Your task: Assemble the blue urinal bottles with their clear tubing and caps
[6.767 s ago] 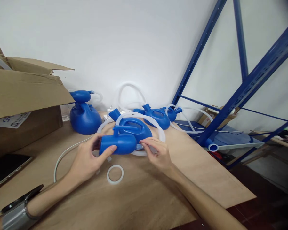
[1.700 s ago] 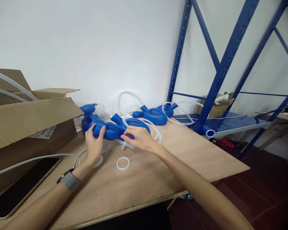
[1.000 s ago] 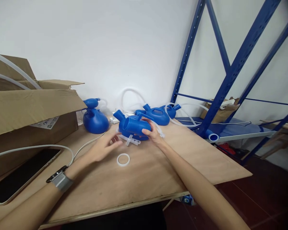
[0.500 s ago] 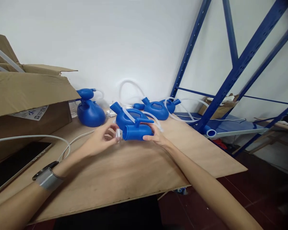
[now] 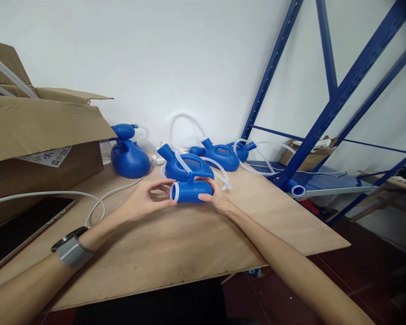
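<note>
My right hand (image 5: 218,197) is closed round the far end of a blue plastic tube-shaped piece with a handle on top (image 5: 191,193). At its left end a white ring (image 5: 175,192) sits round the open mouth. Thumb and fingertips of my left hand (image 5: 149,197) grip this ring from the left. Directly behind stands a blue jug-shaped bottle with a slanted neck (image 5: 176,169), and a clear hose (image 5: 182,161) runs in front of it. Whether the ring is fully seated cannot be made out.
More blue bottles stand along the wall, one at left (image 5: 130,160) and one at right (image 5: 223,158), with loose hoses. An open cardboard box (image 5: 43,126) and a dark flat panel (image 5: 27,230) lie left. A blue metal rack (image 5: 328,110) rises right of the wooden table (image 5: 176,257).
My left hand has brought the white ring rightward, from just off the blue piece's mouth onto it. The blue piece has shifted slightly left and down.
</note>
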Tool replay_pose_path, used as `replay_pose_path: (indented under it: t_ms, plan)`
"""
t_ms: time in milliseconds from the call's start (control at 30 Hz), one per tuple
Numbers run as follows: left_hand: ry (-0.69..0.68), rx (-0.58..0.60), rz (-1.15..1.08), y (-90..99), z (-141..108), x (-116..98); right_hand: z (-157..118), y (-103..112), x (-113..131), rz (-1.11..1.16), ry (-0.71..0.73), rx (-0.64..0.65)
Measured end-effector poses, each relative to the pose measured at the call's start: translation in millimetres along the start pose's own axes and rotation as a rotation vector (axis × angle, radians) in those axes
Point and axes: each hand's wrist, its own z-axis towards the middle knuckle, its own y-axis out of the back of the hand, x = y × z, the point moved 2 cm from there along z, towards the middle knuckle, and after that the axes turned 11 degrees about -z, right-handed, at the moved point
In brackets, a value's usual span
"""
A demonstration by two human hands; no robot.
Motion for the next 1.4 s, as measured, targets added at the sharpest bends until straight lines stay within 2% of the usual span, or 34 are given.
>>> replay_pose_path:
  t_ms: [100, 267, 467, 733, 833, 967, 1033, 1100, 1167, 1233, 1300, 1400]
  plan:
    - [0.034, -0.001, -0.001, -0.6, 0, 3, -2, -3, -1, 0.014, -0.028, -0.029]
    - [0.072, 0.042, 0.005, -2.0, -4, 15, -8, -12, 3, 0.06, -0.061, -0.005]
    - [-0.009, 0.019, 0.101, -2.0, -11, 17, -11, -16, 3, 0.046, -0.066, -0.034]
    - [-0.123, 0.079, 0.322, -2.5, -5, 26, -6, -18, -1, 0.22, -0.251, 0.089]
    - [-0.207, 0.072, 0.513, 2.2, -2, 20, -1, -10, 1, 0.118, -0.201, 0.113]
    - [-0.276, 0.122, 0.795, 18.5, 2, 6, 4, 6, 6, -0.136, -0.017, 0.143]
    - [-0.198, 0.167, 0.886, 33.6, 3, 5, 3, 13, 6, -0.218, 0.028, 0.205]
    - [-0.059, 0.149, 0.923, 54.0, 4, 9, 1, 19, 4, -0.279, 0.057, 0.254]
    - [0.119, 0.171, 0.91, 74.3, 4, 16, -1, 27, 2, -0.353, 0.082, 0.257]
    - [0.247, 0.241, 0.868, 89.0, 4, 21, -1, 35, 1, -0.452, 0.098, 0.228]
    - [0.32, 0.313, 0.823, 95.0, 4, 21, 0, 44, 2, -0.556, 0.102, 0.214]
    - [0.345, 0.38, 0.789, 89.1, 6, 12, 1, 59, 7, -0.678, 0.079, 0.243]
